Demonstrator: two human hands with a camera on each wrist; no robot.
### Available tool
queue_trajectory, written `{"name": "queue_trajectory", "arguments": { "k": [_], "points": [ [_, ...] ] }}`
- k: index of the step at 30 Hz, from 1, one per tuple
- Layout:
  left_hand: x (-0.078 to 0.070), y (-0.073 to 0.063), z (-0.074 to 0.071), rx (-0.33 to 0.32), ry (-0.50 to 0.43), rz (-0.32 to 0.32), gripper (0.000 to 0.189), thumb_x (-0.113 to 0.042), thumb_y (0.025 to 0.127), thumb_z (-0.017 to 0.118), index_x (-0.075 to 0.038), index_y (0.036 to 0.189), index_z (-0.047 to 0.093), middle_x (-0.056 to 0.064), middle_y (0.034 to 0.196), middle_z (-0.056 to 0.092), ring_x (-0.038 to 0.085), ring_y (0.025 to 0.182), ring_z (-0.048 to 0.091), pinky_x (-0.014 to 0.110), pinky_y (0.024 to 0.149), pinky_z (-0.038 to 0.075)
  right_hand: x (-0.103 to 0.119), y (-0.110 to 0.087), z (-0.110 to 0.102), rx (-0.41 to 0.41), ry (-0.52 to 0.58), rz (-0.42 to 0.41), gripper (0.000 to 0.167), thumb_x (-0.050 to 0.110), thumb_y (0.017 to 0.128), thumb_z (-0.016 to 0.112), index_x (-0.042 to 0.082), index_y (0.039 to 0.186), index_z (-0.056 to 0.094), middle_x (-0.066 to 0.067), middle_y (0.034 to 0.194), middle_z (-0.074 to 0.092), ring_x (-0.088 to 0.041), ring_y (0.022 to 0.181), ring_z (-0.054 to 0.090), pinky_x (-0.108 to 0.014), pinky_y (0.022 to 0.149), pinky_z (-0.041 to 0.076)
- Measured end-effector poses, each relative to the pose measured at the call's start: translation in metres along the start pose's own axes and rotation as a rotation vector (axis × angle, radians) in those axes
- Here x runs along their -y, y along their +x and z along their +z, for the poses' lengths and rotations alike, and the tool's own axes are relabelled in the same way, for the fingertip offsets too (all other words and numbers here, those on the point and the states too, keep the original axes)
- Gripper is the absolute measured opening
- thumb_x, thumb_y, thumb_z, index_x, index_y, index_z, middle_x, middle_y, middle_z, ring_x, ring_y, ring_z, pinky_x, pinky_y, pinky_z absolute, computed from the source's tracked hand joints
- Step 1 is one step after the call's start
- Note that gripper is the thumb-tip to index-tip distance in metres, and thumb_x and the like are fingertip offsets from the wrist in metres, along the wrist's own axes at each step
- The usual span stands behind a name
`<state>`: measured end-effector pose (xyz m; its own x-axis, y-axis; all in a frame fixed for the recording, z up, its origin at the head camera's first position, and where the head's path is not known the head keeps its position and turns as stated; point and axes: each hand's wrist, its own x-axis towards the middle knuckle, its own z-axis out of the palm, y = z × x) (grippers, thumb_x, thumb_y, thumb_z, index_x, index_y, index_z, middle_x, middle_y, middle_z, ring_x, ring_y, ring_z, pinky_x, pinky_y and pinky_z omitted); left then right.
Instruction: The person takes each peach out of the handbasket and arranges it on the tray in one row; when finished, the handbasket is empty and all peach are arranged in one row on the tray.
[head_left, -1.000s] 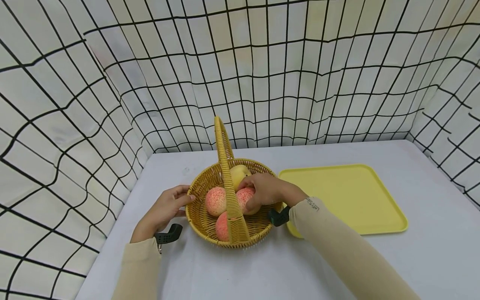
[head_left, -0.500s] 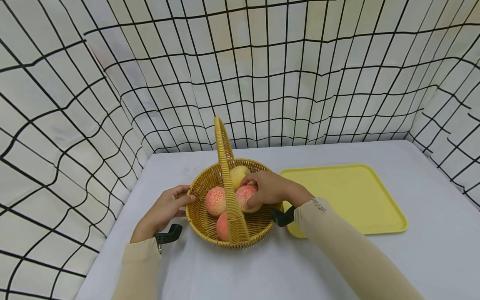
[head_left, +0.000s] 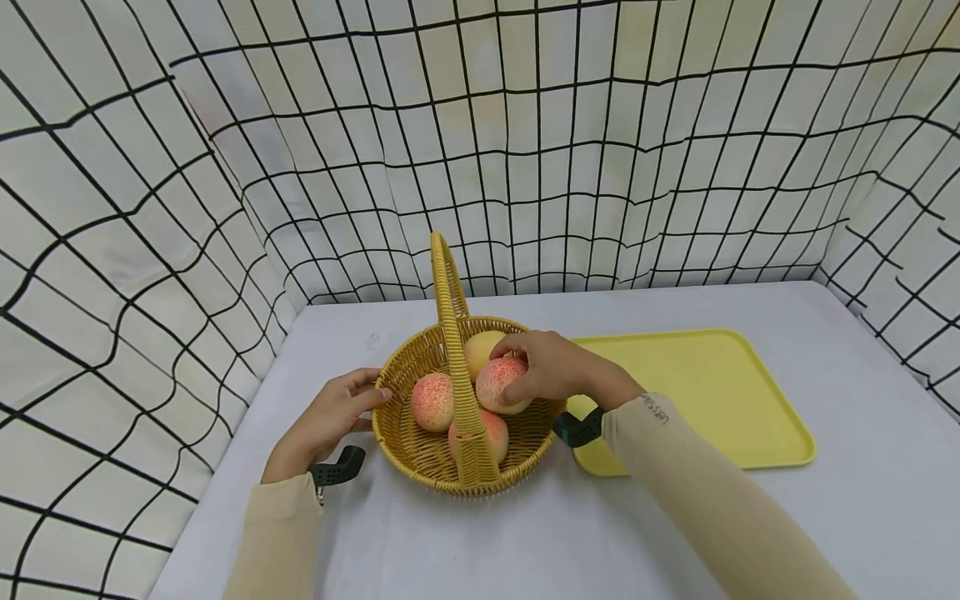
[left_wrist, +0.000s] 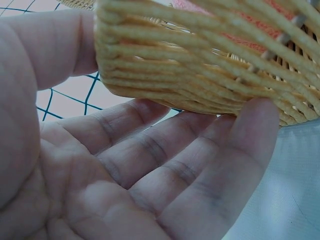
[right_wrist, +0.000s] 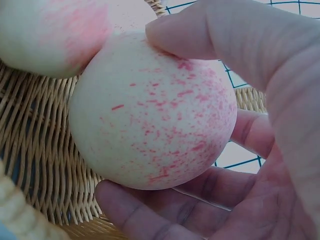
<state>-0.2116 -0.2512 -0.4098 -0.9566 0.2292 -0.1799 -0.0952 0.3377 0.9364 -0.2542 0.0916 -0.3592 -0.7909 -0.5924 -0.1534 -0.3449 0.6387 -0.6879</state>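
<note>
A wicker basket (head_left: 397,457) with a tall arched handle stands on the table. My left hand (head_left: 333,421) grips its left side, the thumb over the rim and the fingers against the outer wall (left_wrist: 150,75). Inside the basket, my right hand (head_left: 561,367) holds a pink-speckled peach (head_left: 498,385) between thumb and fingers; the right wrist view shows this peach (right_wrist: 155,115) large, above the woven bottom. Another peach (head_left: 432,402) lies left of the handle. One more peach (head_left: 495,435) sits partly behind the handle at the front. A yellowish fruit (head_left: 480,346) at the back is half hidden.
A yellow rectangular tray (head_left: 697,400) lies flat on the white table (head_left: 847,367), right of the basket, partly covered by the right forearm. White walls with a black grid net (head_left: 570,167) enclose the table at the back and both sides.
My right hand has lifted the peach slightly and moved a little to the right with it. The front peach has shifted right, under it. My left hand stays on the rim.
</note>
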Motion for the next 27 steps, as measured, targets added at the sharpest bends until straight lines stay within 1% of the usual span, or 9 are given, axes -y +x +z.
{"name": "queue_trajectory", "arguments": {
  "k": [5, 10, 17, 27],
  "points": [
    [0.0, 0.0, 0.0, 0.004, 0.0, 0.002, 0.053, -0.018, 0.106, 0.058, 0.008, 0.15, 0.043, 0.03, 0.138, 0.057, 0.03, 0.113, 0.068, 0.04, 0.085, 0.063, 0.001, -0.004, -0.004, -0.007, 0.005, -0.012, 0.051, 0.03, 0.082, 0.081, 0.021, 0.129, 0.067, -0.002, 0.11, 0.068, -0.02, 0.097, 0.063, -0.034, 0.082, 0.056],
    [0.0, 0.0, 0.0, 0.005, 0.004, 0.002, 0.054, -0.018, 0.106, 0.058, 0.009, 0.15, 0.043, 0.03, 0.138, 0.057, 0.031, 0.114, 0.067, 0.041, 0.086, 0.063, -0.001, -0.007, -0.01, -0.029, 0.005, -0.006, 0.051, 0.029, 0.081, 0.08, 0.021, 0.129, 0.066, -0.002, 0.109, 0.068, -0.019, 0.095, 0.063, -0.034, 0.08, 0.055],
    [-0.001, 0.0, 0.0, 0.003, 0.005, 0.0, 0.054, -0.017, 0.106, 0.057, 0.009, 0.15, 0.042, 0.031, 0.139, 0.056, 0.03, 0.113, 0.068, 0.039, 0.085, 0.063, -0.003, -0.01, -0.016, -0.055, -0.011, -0.01, 0.055, 0.033, 0.082, 0.081, 0.019, 0.132, 0.066, -0.004, 0.109, 0.067, -0.02, 0.097, 0.062, -0.034, 0.081, 0.055],
    [0.0, 0.0, -0.001, 0.007, -0.001, -0.002, 0.054, -0.018, 0.106, 0.058, 0.009, 0.15, 0.042, 0.031, 0.137, 0.058, 0.029, 0.113, 0.068, 0.041, 0.087, 0.062, -0.002, -0.017, -0.024, -0.068, 0.025, 0.005, 0.056, 0.032, 0.084, 0.078, 0.02, 0.136, 0.064, -0.007, 0.114, 0.066, -0.022, 0.099, 0.062, -0.035, 0.082, 0.055]
  ]
}}
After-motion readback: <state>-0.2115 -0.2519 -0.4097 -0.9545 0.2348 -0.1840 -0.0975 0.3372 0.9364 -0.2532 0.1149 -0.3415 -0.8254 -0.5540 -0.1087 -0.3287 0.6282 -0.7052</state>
